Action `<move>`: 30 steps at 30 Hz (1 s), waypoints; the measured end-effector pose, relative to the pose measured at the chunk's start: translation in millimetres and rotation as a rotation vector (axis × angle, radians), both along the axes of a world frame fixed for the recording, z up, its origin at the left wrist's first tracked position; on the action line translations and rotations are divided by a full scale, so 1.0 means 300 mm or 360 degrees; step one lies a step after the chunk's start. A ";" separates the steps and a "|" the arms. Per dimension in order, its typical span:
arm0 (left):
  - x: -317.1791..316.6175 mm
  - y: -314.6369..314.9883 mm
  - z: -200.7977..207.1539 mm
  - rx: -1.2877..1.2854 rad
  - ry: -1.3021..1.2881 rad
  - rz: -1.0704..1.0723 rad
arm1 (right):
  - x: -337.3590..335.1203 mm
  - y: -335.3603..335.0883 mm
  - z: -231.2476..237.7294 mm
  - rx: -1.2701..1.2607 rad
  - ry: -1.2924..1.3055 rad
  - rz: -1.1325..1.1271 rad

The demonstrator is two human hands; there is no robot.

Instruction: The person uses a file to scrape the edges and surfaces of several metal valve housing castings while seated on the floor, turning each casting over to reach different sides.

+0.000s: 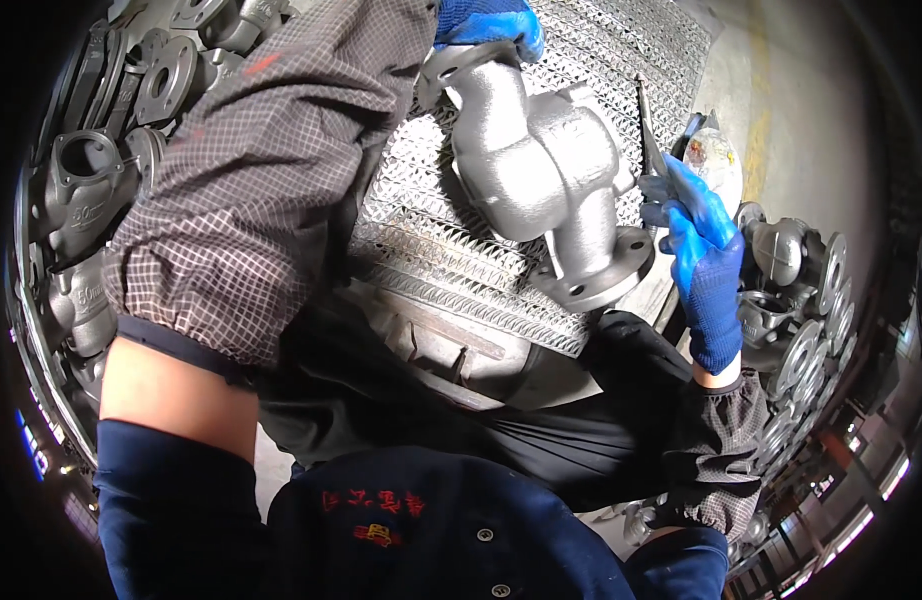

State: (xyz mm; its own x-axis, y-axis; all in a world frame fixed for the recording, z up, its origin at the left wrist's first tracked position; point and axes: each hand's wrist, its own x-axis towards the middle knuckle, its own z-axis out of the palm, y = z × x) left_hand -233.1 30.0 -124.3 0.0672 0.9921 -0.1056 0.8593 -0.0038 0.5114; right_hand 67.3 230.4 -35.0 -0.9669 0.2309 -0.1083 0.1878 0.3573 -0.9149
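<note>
One grey cast valve body (541, 180) with two round flanges lies on the ribbed metal worktop (621, 60). The left hand (486, 25), in a blue glove, clenches the upper flange. The right hand (703, 250), also gloved blue, has its fingers (671, 190) closed on one thin dark tool (649, 130), probably a file, just right of the casting. Many similar grey castings (801, 300) are heaped beyond both hands.

The left hand (486, 25) in a blue glove grips the far flange of a grey cast valve body (541, 175) lying on a ridged metal counter (431, 250), while the right hand (703, 255) holds a thin file (647, 130) against its right side.
</note>
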 end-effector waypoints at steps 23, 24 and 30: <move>0.176 -0.124 0.060 0.0085 -0.0038 -0.0098 | 0.020 -0.144 0.069 0.0516 0.0172 0.0309; 0.163 -0.114 0.042 0.0069 -0.0054 -0.0088 | 0.001 -0.166 0.128 0.0371 -0.0001 0.0251; 0.186 -0.126 0.035 0.0125 -0.0092 -0.0072 | -0.017 -0.109 0.105 0.0380 -0.0198 0.0292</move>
